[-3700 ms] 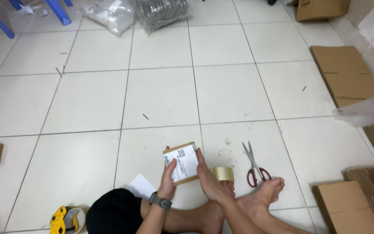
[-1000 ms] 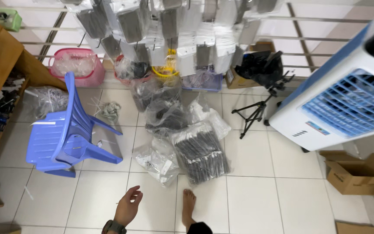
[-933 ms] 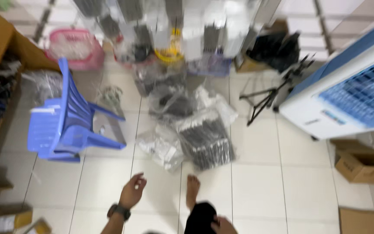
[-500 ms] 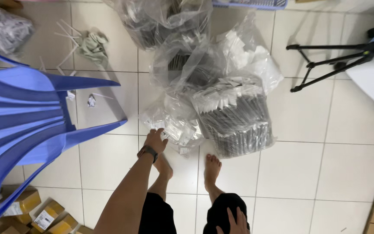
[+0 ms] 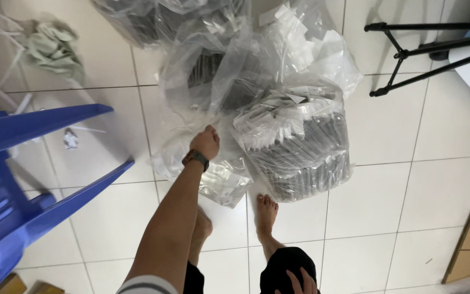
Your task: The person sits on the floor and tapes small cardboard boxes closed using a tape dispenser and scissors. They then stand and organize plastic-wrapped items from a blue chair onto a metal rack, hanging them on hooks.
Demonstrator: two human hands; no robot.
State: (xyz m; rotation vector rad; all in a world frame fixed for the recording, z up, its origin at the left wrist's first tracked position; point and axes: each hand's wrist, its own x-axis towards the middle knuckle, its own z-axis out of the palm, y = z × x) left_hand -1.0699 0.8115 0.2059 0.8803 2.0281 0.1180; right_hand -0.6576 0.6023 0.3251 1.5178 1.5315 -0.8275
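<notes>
Clear plastic bag (image 5: 221, 179) of small packets lies on the floor tiles (image 5: 387, 190), just right of the blue plastic chair (image 5: 23, 179). Left hand (image 5: 205, 142) on its top edge, grip closed over the film, I judge. Better pinch gathered plastic, lift straight. Bigger bag of dark packets (image 5: 300, 147) alongside. Right hand (image 5: 300, 282) rests on knee, grip loose, empty
</notes>
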